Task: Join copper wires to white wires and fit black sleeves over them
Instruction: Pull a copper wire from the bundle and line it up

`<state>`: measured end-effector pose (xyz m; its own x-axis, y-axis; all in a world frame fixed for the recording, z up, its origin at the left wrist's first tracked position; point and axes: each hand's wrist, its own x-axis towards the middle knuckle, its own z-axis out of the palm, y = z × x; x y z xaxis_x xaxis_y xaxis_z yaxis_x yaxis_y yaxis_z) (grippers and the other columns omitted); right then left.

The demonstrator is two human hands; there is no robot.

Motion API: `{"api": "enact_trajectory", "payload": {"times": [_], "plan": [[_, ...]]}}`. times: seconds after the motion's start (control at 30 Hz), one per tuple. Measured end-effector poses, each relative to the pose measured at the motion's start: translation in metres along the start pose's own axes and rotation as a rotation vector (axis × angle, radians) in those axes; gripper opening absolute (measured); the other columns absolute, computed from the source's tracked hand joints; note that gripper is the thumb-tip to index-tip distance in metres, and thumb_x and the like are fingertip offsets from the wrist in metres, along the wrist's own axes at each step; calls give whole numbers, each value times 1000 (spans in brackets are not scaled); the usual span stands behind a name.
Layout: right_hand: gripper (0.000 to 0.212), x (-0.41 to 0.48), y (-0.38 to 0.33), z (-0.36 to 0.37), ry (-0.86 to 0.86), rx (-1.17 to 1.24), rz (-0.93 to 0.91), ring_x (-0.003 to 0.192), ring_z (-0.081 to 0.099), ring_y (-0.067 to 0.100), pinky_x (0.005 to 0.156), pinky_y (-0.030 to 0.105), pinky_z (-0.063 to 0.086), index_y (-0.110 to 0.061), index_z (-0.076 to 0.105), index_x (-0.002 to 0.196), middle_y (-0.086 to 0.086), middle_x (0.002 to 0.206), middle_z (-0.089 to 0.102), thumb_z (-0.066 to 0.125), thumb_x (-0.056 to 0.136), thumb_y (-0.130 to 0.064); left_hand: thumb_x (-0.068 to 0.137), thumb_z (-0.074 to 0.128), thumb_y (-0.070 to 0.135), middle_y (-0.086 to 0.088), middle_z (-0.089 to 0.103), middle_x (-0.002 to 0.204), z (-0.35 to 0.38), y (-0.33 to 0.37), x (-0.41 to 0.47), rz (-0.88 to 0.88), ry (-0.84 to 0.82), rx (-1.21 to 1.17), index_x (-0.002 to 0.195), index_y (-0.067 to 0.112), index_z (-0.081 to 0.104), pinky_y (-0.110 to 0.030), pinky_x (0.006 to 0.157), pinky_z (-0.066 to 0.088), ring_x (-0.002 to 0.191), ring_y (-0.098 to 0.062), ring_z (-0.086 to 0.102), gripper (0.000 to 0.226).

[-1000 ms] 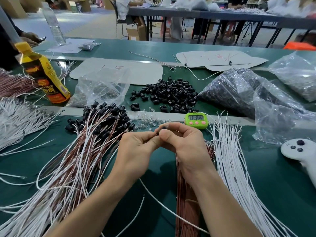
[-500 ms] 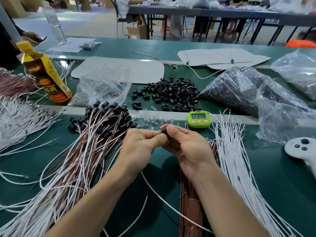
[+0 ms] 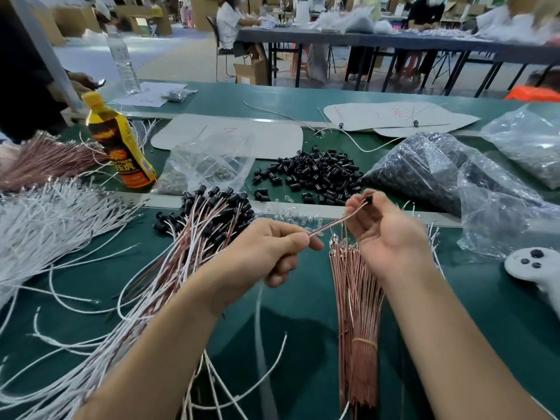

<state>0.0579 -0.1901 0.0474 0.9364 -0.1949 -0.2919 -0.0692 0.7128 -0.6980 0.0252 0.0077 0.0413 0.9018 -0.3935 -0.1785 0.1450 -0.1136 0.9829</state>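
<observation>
Copper wire (image 3: 336, 220) strung mid-frame above the tabletop (image 3: 485, 313), left hand (image 3: 266, 253) fingers pinching its lower end, right hand (image 3: 385, 234) fingers pinching the black sleeve (image 3: 369, 199) at its tip; sleeve looks seated, next: drop on finished pile (image 3: 212, 225), grab fresh pair

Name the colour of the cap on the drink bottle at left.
Yellow; the cap shows best in the head view.
</observation>
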Motion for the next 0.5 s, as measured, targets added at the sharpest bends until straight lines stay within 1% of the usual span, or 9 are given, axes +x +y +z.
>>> {"api": "enact_trajectory", "payload": {"times": [0.1, 0.17, 0.23, 0.3, 0.33, 0.37, 0.4, 0.43, 0.5], "plan": [[22, 4, -24, 21, 37, -30, -76, 57, 72, 18, 55, 28, 60, -3, 66, 88, 11, 67, 72, 57, 105, -13, 107, 50, 18, 3, 38, 51, -17, 23, -13, 3, -36, 80, 100, 15, 79, -17, 37, 27, 39, -8, 31, 30], [18, 5, -33, 40, 29, -96, -108, 58, 73, 20, 57, 30, 61, -2, 66, 89, 12, 69, 72, 62, 102, -13, 107, 50, 17, 4, 38, 51, -29, 37, -25, 11, -19, 112, 99, 17, 80, -17, 36, 26, 39, -8, 30, 31], [14, 7, -30, 58, 16, -177, -112, 58, 73, 21, 56, 32, 61, -2, 65, 91, 13, 71, 72, 65, 100, -12, 106, 52, 16, 4, 41, 50, -41, 47, -40, 22, 51, 136, 97, 14, 80, -16, 35, 27, 39, -7, 31, 30], [13, 9, -16, 76, 3, -267, -83, 52, 71, 20, 51, 30, 59, -2, 64, 90, 15, 71, 71, 67, 99, -11, 104, 55, 15, 4, 46, 48, -53, 54, -58, 30, 166, 186, 90, 13, 81, -16, 35, 28, 37, -7, 34, 29], [14, 11, -5, 85, 0, -322, -67, 48, 69, 19, 47, 28, 57, -2, 64, 88, 15, 69, 70, 67, 99, -10, 103, 57, 16, 5, 47, 45, -59, 56, -67, 42, 237, 264, 85, 15, 81, -18, 35, 27, 36, -7, 34, 30], [15, 14, 8, 94, -1, -382, -60, 43, 66, 17, 43, 25, 55, -2, 63, 86, 13, 63, 70, 69, 98, -9, 102, 58, 17, 7, 48, 43, -64, 58, -76, 55, 311, 406, 79, 18, 81, -20, 36, 26, 36, -9, 34, 33], [17, 17, 22, 102, 2, -450, -65, 39, 64, 15, 40, 23, 51, -1, 63, 83, 10, 56, 68, 70, 96, -8, 101, 58, 21, 8, 50, 41, -68, 60, -85, 63, 377, 597, 73, 21, 79, -24, 38, 27, 36, -13, 35, 36], [19, 20, 37, 110, 7, -525, -73, 37, 61, 15, 38, 21, 47, -2, 64, 79, 7, 50, 66, 73, 94, -8, 100, 58, 24, 9, 54, 43, -72, 61, -92, 52, 426, 794, 68, 25, 77, -30, 41, 33, 40, -19, 41, 37], [24, 27, 70, 123, 15, -676, -65, 37, 54, 17, 39, 23, 40, -3, 66, 70, 8, 50, 65, 76, 90, -11, 100, 56, 26, 5, 62, 55, -77, 56, -105, -27, 495, 1078, 64, 22, 73, -37, 54, 45, 57, -25, 58, 40]]}}
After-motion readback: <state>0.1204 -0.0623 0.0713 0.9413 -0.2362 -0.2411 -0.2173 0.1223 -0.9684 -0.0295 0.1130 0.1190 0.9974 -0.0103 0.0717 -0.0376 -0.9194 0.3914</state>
